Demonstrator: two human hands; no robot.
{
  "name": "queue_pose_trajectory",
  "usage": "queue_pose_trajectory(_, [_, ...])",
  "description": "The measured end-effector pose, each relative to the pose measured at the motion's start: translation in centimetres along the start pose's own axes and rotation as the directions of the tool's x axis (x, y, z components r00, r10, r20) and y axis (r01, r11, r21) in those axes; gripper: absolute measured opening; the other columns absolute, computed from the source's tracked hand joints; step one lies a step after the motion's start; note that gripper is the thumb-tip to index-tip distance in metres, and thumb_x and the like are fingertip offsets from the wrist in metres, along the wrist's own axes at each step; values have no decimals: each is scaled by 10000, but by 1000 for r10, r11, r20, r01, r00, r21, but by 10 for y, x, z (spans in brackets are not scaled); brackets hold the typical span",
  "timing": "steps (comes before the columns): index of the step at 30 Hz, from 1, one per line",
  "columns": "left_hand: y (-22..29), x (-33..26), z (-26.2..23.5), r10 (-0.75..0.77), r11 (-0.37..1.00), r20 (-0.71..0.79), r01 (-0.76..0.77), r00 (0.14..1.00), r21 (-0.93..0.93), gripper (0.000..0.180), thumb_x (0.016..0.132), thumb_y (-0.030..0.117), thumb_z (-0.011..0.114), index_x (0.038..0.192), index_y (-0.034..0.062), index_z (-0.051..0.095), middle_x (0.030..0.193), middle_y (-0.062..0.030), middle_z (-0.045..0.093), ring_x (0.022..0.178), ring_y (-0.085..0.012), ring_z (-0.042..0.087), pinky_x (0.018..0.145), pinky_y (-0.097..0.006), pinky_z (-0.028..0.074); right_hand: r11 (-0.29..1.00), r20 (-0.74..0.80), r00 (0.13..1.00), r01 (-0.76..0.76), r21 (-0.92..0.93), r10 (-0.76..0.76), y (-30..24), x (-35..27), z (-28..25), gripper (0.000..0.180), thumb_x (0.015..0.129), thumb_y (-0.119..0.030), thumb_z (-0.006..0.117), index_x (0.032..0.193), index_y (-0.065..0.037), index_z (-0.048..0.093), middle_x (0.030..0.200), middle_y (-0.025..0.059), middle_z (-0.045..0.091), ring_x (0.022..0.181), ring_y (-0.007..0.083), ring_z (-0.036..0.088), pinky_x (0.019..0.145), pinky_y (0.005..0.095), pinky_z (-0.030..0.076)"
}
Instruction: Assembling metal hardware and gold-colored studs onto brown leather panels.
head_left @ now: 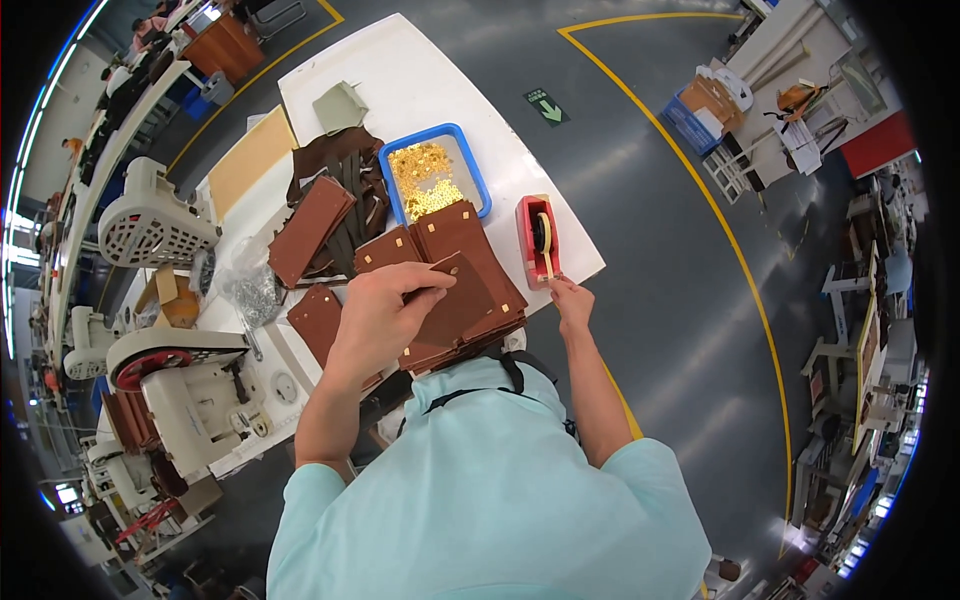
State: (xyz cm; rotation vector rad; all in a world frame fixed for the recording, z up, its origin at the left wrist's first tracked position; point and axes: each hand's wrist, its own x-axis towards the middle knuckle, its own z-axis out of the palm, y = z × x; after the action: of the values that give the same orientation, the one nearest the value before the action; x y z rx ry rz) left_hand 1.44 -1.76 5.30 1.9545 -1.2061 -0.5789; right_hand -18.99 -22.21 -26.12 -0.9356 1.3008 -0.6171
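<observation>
My left hand [378,318] is closed in a pinch on the edge of a brown leather piece [458,303], held over a stack of similar leather pieces [462,235]. Small gold-coloured bits sit at the corners of several stacked pieces. To the right, a red tape dispenser [525,238] stands on the white table. My right hand [573,303] is at its near end, fingertips pinched on the end of a pale tape strip [548,262] running off the roll. Beyond the stack lies a blue-rimmed tray [480,190] with many small gold-coloured parts [420,170].
More brown leather pieces [312,230] and dark strips [350,165] lie left of the tray. A clear plastic bag [252,290] rests beside a white sewing machine [185,400] at the left. The white table's [400,60] right edge borders a grey floor [640,230] with yellow lines.
</observation>
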Motion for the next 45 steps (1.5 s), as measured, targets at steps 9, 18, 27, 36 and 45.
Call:
queue_pose_trajectory(9, [-15,4,4,-77,954,-197,15,977,-299,376,882,3,640,1236,1,513,957,-55,685,925,-132,649,801,-248,503,820,56,893,434,-372,-447,15,3,-4,218,802,-165,716,848,48,717,859,120,711,865,235,681,732,326,512])
queue_pose_trajectory(18, [-16,0,8,-216,898,-77,167,973,-406,227,899,44,637,1114,-23,653,945,-55,703,877,-89,636,760,-238,509,954,-124,946,296,-47,-300,-65,-54,5,157,879,-132,688,916,20,685,814,36,670,713,104,617,637,240,492])
queue_pose_trajectory(27, [8,-4,28,-215,849,-64,154,975,-506,251,921,87,626,1144,-26,653,970,-84,716,844,-96,640,760,-254,522,877,493,727,371,305,-478,-167,-183,67,87,873,-20,698,950,7,670,1102,53,596,824,48,591,686,186,492])
queue_pose_trajectory(36, [15,-7,24,-248,850,-50,192,967,-491,239,922,105,625,1113,-28,678,935,-82,720,820,-95,640,738,-252,525,871,500,714,420,255,-490,-179,-195,73,73,866,-26,700,926,15,689,1219,77,558,819,40,572,672,170,454])
queue_pose_trajectory(45, [9,-9,35,-210,858,-98,136,973,-495,239,919,101,628,1118,-19,682,901,-64,716,773,-69,623,686,-229,513,855,492,703,465,230,-514,-179,-193,75,73,874,-22,691,926,29,684,1200,60,589,788,27,571,666,165,458])
